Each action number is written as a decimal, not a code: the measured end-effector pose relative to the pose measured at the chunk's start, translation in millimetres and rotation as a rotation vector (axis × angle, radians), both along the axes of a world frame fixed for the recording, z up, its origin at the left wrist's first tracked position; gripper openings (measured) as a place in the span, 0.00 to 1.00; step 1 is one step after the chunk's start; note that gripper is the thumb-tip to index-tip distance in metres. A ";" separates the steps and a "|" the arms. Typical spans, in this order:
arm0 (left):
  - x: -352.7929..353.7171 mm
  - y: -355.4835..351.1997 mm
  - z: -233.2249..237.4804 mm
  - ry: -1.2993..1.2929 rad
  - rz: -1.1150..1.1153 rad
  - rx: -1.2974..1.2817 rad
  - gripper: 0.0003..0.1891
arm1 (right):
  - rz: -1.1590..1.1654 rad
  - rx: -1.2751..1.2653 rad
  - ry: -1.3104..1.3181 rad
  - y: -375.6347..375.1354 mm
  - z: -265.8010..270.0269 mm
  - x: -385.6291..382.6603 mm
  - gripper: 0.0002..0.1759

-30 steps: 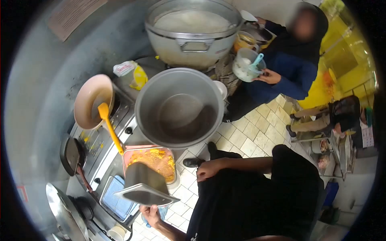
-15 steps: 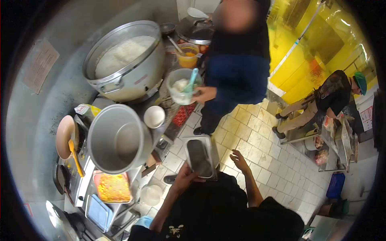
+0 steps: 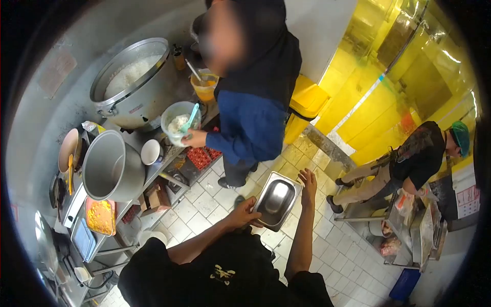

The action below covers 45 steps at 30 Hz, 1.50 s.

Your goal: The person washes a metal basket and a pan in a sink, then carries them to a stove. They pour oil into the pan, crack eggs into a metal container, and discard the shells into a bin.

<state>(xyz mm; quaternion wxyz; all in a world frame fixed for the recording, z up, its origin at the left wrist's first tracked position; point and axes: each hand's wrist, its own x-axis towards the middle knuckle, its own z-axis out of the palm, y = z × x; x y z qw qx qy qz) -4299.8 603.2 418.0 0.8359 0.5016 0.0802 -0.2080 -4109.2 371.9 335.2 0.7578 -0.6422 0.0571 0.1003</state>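
A rectangular stainless steel food pan [image 3: 277, 200] is held out in front of my body, its hollow tilted toward me and bare inside. My left hand [image 3: 243, 214] is closed on its left edge, with the thumb over the rim. Beside the pan's upper right corner is my right hand [image 3: 308, 187], fingers stretched up and slightly apart, close to the rim.
Ahead, a person [image 3: 250, 97] holds a clear tub [image 3: 176, 123] of rice with a turquoise spoon. A large rice pot [image 3: 140, 97], a deep grey pot [image 3: 110, 166] and a tray of yellow food [image 3: 101, 216] stand at left. Another person [image 3: 417, 158] works at a right-hand cart.
The pan has moved right and turned, so its inside faces me more. My right hand has come up to its corner. The view has swung right, and the person ahead appears further left.
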 end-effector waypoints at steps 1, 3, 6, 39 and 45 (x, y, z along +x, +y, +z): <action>13.9 -10.3 2.1 0.004 0.007 -0.011 0.12 | -0.016 0.021 0.001 -2.3 1.1 16.4 0.28; 49.7 -27.8 -6.3 -0.037 -0.015 -0.057 0.15 | -0.074 0.038 0.001 -10.8 -8.6 59.8 0.29; 102.3 -46.6 -29.1 -0.124 -0.070 0.055 0.15 | -0.203 0.211 0.184 -48.9 -80.6 141.3 0.29; 460.6 -96.9 -8.6 0.184 1.256 -0.105 0.17 | 0.962 -0.632 -1.370 372.7 11.2 599.8 0.25; 470.7 -87.5 -13.5 0.271 1.339 -0.077 0.17 | 1.300 -0.955 -1.462 417.6 50.0 606.5 0.22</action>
